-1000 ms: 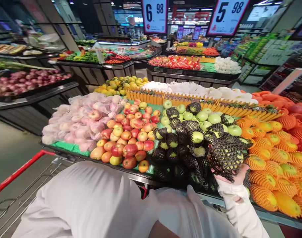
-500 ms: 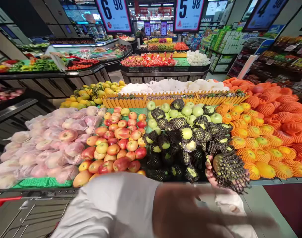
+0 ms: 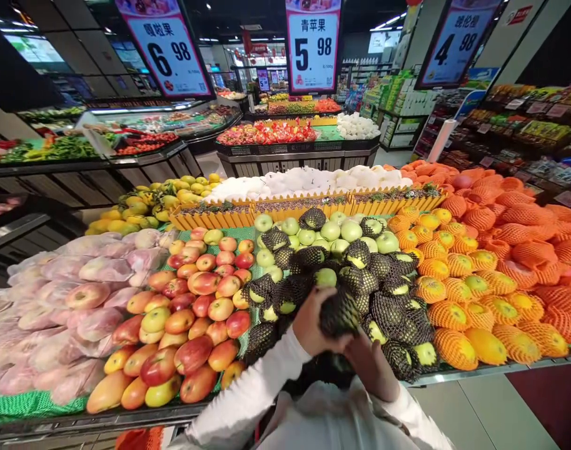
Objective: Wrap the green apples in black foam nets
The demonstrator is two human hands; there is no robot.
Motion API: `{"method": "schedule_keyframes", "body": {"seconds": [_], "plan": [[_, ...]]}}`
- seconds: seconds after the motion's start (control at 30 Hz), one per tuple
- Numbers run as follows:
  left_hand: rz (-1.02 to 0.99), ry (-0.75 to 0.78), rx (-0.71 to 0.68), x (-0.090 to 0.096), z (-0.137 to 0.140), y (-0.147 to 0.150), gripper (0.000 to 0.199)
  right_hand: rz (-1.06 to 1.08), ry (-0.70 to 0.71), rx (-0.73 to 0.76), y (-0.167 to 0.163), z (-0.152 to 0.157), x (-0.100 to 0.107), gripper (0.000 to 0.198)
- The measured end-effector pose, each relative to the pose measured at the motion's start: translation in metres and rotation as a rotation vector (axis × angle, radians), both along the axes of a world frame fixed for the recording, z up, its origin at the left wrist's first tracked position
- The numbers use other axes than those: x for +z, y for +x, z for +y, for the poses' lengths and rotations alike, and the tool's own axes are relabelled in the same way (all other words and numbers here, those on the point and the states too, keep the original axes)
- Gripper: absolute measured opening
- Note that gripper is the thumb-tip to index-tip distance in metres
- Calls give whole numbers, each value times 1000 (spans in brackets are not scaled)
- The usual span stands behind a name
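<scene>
A green apple in a black foam net [image 3: 339,312] is held between my two hands over the front of the green apple pile. My left hand [image 3: 311,322] is closed around its left side. From the lower right, my right hand [image 3: 372,362] grips it, with part of its fingers hidden behind the net. Just beyond the hands lies a bare green apple [image 3: 325,277]. Around them are several net-wrapped green apples [image 3: 393,312], some with the net partly off, and bare green apples [image 3: 331,231] further back.
Red and yellow apples [image 3: 194,353] lie to the left, beside wrapped pinkish fruit [image 3: 95,294]. Oranges in orange nets [image 3: 454,315] are on the right. A yellow picket divider [image 3: 289,206] runs behind. Price screens [image 3: 312,47] hang above, and the display's front edge [image 3: 454,375] is close.
My left hand has swung back from across the front to the netted apple. My right hand has brought that apple leftward, and both hands now hold it. The view has shifted.
</scene>
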State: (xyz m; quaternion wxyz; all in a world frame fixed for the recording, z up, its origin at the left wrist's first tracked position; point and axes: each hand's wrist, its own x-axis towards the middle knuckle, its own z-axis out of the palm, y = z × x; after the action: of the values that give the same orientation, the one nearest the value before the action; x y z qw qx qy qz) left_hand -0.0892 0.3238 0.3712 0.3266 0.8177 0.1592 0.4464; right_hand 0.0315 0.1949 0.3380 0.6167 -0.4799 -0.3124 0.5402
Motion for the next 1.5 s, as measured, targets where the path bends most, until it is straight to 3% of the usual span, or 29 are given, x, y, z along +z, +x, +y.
{"method": "schedule_keyframes", "body": {"seconds": [0.07, 0.13, 0.2, 0.3, 0.4, 0.57, 0.7, 0.8, 0.93, 1.03, 1.1, 1.17, 1.23, 1.33, 1.4, 1.5], "plan": [[0, -132, 215, 3, 42, 17, 72, 84, 37, 30, 15, 3, -3, 80], [5, -159, 378, 5, 86, 38, 69, 157, 57, 31, 33, 1, -8, 74], [136, -152, 390, 6, 124, 60, 71, 193, 53, -5, 48, -6, -13, 69], [540, -102, 224, 0, 159, 90, 71, 232, 17, -85, 62, -18, -20, 65], [846, -74, 58, -9, 170, 114, 76, 286, -17, -145, 67, -27, -27, 63], [929, -71, -28, -13, 169, 125, 88, 313, -55, -174, 64, -24, -44, 63], [787, -82, -25, -2, 165, 88, 85, 202, -145, -95, 58, -8, -52, 61], [539, -94, 170, 2, 146, 28, 72, 44, -120, 83, 55, 0, -45, 59], [328, -43, 675, -18, 88, -84, 55, -74, -95, 402, 54, 4, -25, 56], [320, -121, 1188, -64, 12, -171, 48, -123, -157, 630, 53, 6, -19, 53], [491, -390, 1520, -106, -59, -216, 51, -162, -169, 761, 50, 5, -21, 50], [654, -761, 1730, -149, -143, -239, 57, -197, -174, 870, 46, 3, -26, 48], [688, -1052, 1851, -185, -231, -236, 60, -217, -179, 966, 40, 0, -32, 45], [673, -1376, 1926, -220, -339, -197, 58, -204, -193, 1086, 28, -4, -38, 42], [661, -1501, 1929, -233, -383, -167, 57, -192, -196, 1144, 18, -6, -41, 41], [666, -1559, 1920, -243, -409, -146, 62, -207, -194, 1162, 5, -6, -41, 39]]}}
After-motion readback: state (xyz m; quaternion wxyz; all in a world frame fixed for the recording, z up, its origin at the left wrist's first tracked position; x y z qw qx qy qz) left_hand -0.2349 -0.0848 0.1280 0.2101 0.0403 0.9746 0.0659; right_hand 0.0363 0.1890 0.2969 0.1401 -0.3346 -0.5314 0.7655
